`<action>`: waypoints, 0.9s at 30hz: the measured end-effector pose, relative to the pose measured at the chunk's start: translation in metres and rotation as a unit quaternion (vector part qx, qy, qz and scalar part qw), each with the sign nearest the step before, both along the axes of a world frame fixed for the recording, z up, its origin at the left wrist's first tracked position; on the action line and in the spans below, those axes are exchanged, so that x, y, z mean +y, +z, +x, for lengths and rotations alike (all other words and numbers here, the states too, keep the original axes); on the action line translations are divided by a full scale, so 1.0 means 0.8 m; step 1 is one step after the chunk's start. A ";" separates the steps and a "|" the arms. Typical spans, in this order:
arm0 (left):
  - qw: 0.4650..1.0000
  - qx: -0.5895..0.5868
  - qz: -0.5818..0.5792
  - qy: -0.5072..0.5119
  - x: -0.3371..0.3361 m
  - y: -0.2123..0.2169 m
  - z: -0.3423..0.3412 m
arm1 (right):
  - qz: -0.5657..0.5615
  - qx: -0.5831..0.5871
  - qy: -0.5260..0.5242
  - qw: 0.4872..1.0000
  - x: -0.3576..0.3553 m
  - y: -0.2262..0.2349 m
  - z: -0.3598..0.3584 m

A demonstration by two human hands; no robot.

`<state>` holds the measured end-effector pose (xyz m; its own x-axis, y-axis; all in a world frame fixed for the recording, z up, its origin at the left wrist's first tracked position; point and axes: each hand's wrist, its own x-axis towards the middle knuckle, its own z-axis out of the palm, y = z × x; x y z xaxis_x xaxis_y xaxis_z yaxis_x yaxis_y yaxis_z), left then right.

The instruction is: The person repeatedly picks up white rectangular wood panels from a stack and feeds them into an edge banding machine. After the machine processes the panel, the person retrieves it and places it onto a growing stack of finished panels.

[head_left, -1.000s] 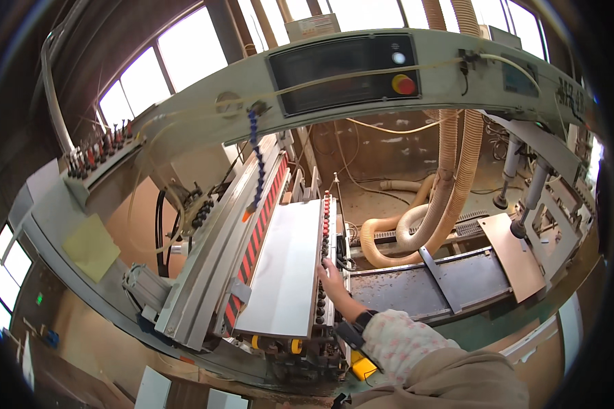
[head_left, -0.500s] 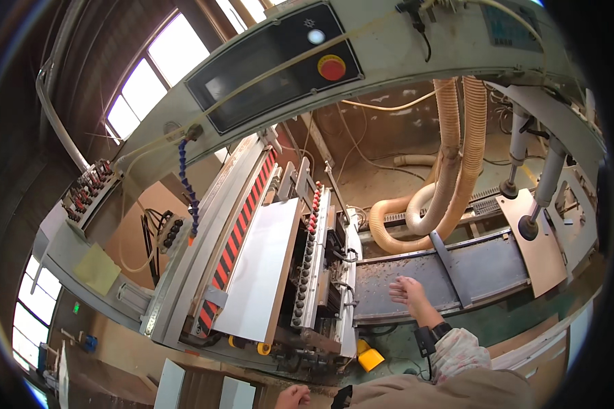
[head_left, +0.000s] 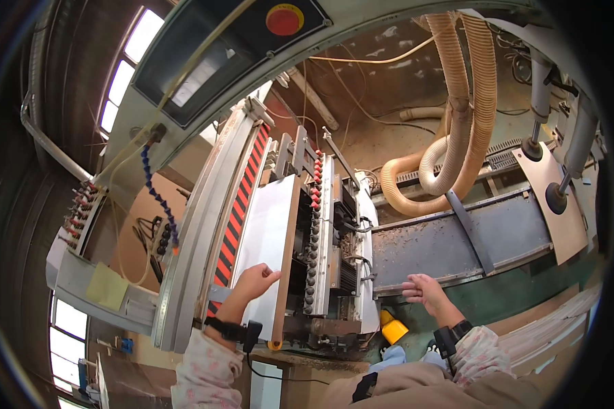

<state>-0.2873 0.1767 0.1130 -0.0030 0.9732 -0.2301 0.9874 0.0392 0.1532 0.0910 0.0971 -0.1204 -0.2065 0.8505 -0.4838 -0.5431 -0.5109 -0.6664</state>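
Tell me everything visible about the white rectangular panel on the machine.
The white rectangular panel looks like smooth-faced board with a brown right edge. It lies flat, lengthwise into the scene, to the right of the red-and-black striped strip. The left-hand grip is over its near part; contact cannot be told.

Left hand [head_left: 256,281] has come up over the panel [head_left: 267,219], seven o'clock; right hand [head_left: 423,290] has swung off to four.

Ribbed beige hoses [head_left: 481,88] loop down by far edge of dark bed [head_left: 515,221]; chips [head_left: 404,244] litter its left end. Brown panel [head_left: 565,240] at its right end. Yellow paper [head_left: 107,288] on grey frame [head_left: 75,281], left corner. Yellow pedal [head_left: 393,330] on green floor [head_left: 505,293].
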 end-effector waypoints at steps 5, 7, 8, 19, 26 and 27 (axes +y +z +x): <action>0.998 0.053 -0.012 0.011 0.058 -0.041 -0.019 | -0.028 -0.021 0.037 0.999 0.000 0.010 -0.021; 0.997 0.079 0.016 -0.022 0.070 -0.045 -0.010 | -0.024 -0.007 0.037 0.999 0.005 -0.003 -0.033; 0.995 0.092 0.028 -0.032 0.073 -0.048 -0.010 | -0.021 -0.002 0.042 0.999 0.011 -0.005 -0.044; 0.999 0.019 0.015 -0.045 0.090 -0.064 -0.021 | 0.113 0.120 0.218 0.962 0.108 -0.014 -0.238; 0.997 -0.048 -0.043 -0.037 0.109 -0.058 -0.027 | 0.158 0.129 0.251 0.946 0.143 0.010 -0.284; 0.997 -0.062 -0.036 -0.020 0.101 -0.048 -0.032 | 0.165 0.131 0.264 0.941 0.141 0.011 -0.287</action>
